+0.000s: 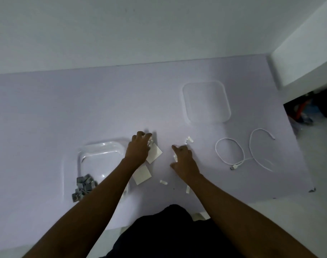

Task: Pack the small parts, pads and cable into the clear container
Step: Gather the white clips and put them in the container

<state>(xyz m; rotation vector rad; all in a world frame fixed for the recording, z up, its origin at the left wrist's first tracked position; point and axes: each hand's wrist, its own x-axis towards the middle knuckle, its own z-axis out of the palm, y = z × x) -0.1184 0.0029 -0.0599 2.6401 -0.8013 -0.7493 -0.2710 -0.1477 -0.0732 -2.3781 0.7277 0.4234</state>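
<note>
Forearms (103, 202) are stretched out | left hand (138, 149) is curled over small parts (151, 143), right hand (185, 161) too, hold can't be told tbh | clear container (103, 145) is parked just left of them, cable (233, 167) well right

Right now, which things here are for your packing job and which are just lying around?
For the job: clear container, grey squares, white pads, small white parts, cable.
Just lying about: clear lid, clutter on the floor.

2 pads (142, 175), 1 cable (233, 167), 1 container (81, 157)
</note>
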